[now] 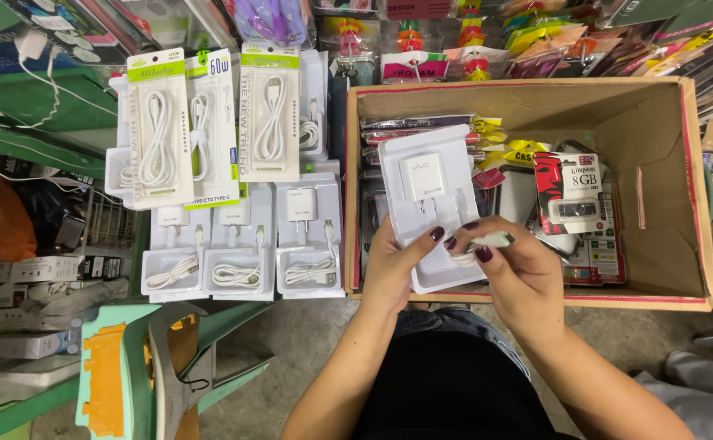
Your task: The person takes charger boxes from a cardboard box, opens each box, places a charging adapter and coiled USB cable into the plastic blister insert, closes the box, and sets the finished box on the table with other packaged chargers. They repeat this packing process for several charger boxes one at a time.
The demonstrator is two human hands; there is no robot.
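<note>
Left hand (393, 265) grips charger tray (431, 204); right hand (515, 265) pinches coiled cable (487, 241). Loose pinch could let coil spring open, drop into box (658, 122).

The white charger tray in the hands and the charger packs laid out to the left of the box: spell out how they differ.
1. The held charger tray is gripped by the left hand over the cardboard box; the laid-out charger packs lie untouched in a row.
2. The held tray's cable slot looks empty, a white cable pinched in the right hand; the laid-out packs hold coiled cables.

Both are white trays with a plug adapter.
</note>
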